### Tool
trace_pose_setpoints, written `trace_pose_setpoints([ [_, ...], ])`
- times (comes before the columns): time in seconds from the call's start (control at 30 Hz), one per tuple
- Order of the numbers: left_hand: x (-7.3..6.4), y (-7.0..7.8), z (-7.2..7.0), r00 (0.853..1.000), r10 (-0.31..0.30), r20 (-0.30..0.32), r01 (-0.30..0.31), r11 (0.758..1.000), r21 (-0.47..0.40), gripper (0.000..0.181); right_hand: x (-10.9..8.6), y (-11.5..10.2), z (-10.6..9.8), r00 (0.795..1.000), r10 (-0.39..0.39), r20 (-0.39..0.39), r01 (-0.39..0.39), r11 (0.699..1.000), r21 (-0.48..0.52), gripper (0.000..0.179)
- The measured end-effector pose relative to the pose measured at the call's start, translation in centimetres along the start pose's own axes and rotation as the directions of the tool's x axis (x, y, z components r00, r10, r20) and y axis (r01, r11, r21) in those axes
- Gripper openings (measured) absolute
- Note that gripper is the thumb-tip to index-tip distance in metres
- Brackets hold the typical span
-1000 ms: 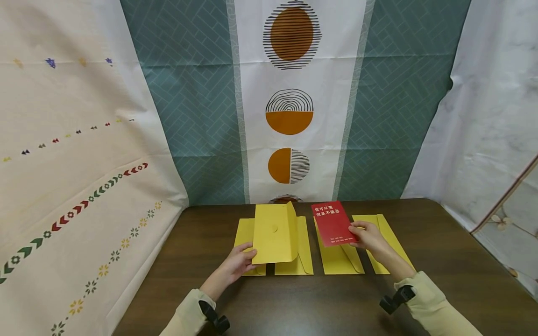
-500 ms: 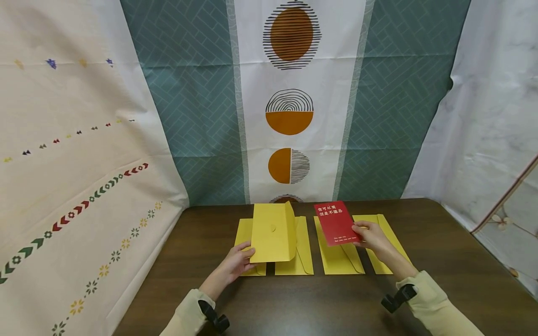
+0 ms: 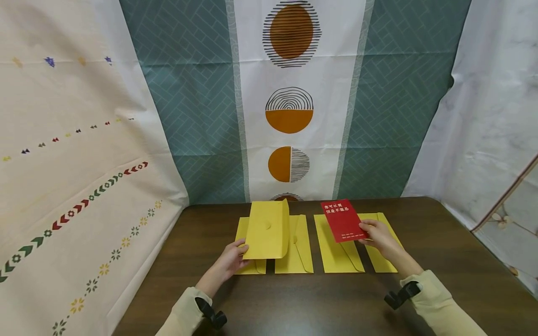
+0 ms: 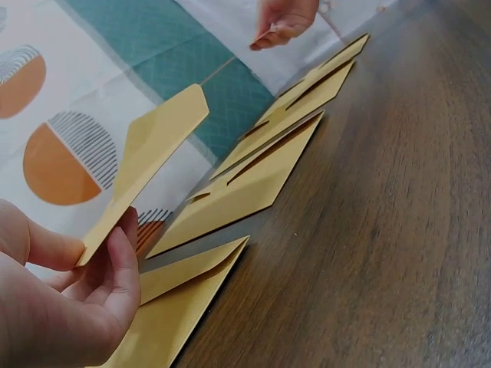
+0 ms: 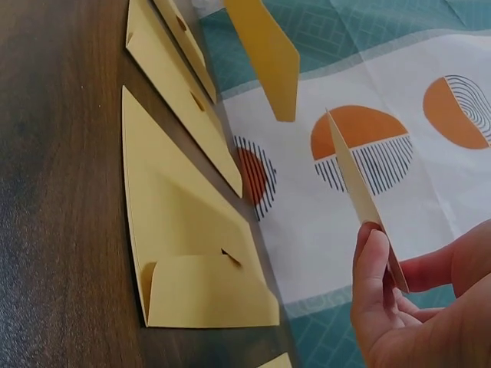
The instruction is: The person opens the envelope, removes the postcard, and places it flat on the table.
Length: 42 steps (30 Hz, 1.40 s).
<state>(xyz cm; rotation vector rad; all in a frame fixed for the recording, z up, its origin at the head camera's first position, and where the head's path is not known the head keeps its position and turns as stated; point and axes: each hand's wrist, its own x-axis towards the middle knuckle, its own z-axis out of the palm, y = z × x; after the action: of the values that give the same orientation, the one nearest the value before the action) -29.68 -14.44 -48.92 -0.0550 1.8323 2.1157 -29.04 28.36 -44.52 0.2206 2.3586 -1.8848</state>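
Observation:
My left hand pinches a yellow envelope by its lower left corner, raised above the table; its flap stands out on the right side. Between the thumb and fingers of my right hand is a red card with white lettering, held by its lower right edge. In the right wrist view the card shows nearly edge-on, its pale side visible. Card and held envelope are apart. Below the held envelope lie two yellow envelopes, a partly covered left one and another.
Two more yellow envelopes lie to the right, one below the card and one partly behind my right hand. The dark wooden table ends at a hanging patterned cloth. Pale cloths hang at both sides.
The held envelope has shifted slightly left with my left hand. The red card and my right hand have moved to the right, widening the gap between card and envelope.

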Motion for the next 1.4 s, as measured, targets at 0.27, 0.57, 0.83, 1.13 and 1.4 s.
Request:
trace_pose_setpoints([
  [0.27,0.0,0.0,-0.6,0.998,-0.003,-0.061,0.003,1.0,-0.003,0.048,0.2,0.3,-0.7,1.0,-0.008,0.012,0.008,0.999,0.036,0.05],
  [0.57,0.0,-0.1,-1.4,0.994,-0.007,-0.106,0.006,1.0,-0.013,0.047,0.4,0.6,-1.5,1.0,0.008,-0.01,-0.008,0.999,0.048,0.051],
  [0.83,-0.1,0.0,-2.1,0.995,0.006,-0.095,-0.007,1.0,-0.009,0.043,0.5,1.0,-2.2,0.999,0.033,-0.019,-0.032,0.997,0.075,0.052],
  [1.13,-0.4,0.0,-3.1,0.995,0.005,-0.099,-0.006,1.0,-0.011,0.043,0.3,0.8,-2.3,0.999,0.031,-0.016,-0.029,0.995,0.093,0.053],
  [1.4,-0.6,-0.3,-3.7,0.998,-0.001,-0.062,0.001,1.0,-0.002,0.045,0.4,1.2,-2.5,0.999,0.05,-0.004,-0.049,0.992,0.118,0.055],
])
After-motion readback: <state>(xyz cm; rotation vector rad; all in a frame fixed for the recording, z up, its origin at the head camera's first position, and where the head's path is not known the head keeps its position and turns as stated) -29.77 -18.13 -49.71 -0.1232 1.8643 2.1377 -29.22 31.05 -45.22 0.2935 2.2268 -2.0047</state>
